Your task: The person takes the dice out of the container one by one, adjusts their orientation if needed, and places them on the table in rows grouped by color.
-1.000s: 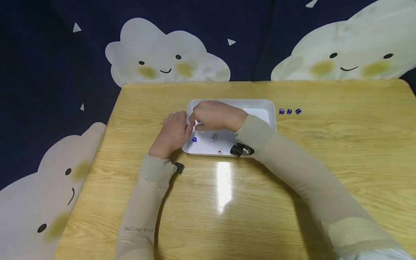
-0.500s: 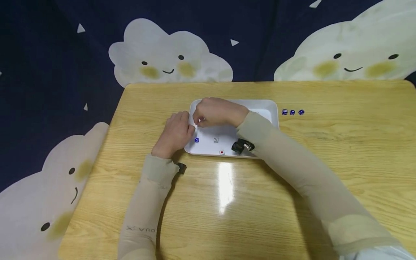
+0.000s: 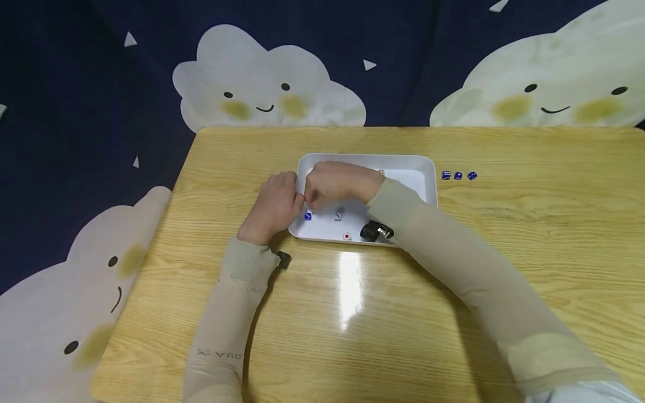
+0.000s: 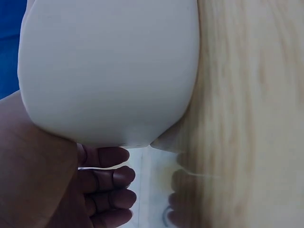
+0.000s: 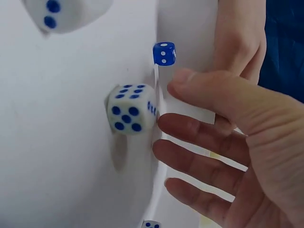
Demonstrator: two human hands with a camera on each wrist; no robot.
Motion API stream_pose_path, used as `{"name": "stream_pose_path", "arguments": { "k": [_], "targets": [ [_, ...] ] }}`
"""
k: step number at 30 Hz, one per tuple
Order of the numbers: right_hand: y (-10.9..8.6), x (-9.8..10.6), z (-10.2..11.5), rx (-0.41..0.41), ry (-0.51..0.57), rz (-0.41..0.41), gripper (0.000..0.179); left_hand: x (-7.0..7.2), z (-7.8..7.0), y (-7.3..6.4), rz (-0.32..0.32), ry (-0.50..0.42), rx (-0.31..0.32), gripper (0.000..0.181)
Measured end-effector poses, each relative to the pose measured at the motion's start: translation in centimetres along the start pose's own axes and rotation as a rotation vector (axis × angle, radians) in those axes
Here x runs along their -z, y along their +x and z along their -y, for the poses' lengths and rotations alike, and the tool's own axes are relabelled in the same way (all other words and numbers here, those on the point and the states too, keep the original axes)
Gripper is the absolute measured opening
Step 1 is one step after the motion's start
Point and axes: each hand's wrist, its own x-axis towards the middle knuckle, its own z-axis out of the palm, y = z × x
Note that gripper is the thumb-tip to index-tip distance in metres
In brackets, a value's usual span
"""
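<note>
In the head view, my left hand (image 3: 274,204) grips the left end of a shallow white tray (image 3: 322,232); its fingers show past the tray wall in the left wrist view. My right hand (image 3: 337,183) is over the tray's left part, fingers pointing down. The right wrist view shows its thumb and fingers (image 5: 190,156) apart, holding nothing. Just past the thumb tip lies a blue die (image 5: 164,53) with white dots. Nearer the camera sits a white die (image 5: 131,109) with blue dots, close to the index fingertip.
Other dice in the tray include a white die (image 3: 338,216), one with a red dot (image 3: 346,236) and a red-dotted one (image 3: 381,172) by the right wrist. Three blue dice stand in a row on the wooden table (image 3: 322,336), right of the tray; one is the middle die (image 3: 458,176).
My right hand has come down and nearer the tray's front, toward the blue die. A red-dotted die now shows behind the right wrist. The left hand keeps its place on the tray.
</note>
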Motion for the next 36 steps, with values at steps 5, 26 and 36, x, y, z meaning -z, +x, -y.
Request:
{"name": "stream_pose_path", "arguments": {
  "k": [5, 26, 36],
  "targets": [
    [0.0, -0.2, 0.3, -0.035, 0.01, 0.057, 0.023, 0.0, 0.0, 0.0, -0.005, -0.002, -0.002, 0.024],
    [0.1, -0.7, 1.1, 0.053, -0.033, 0.1, 0.026, 0.2, 0.0, -0.1, -0.016, -0.007, -0.007, 0.022],
    [-0.2, -0.8, 1.1, 0.023, -0.053, 0.066, 0.023, 0.2, 0.0, -0.1, -0.012, -0.003, 0.003, 0.023]
  ]
}}
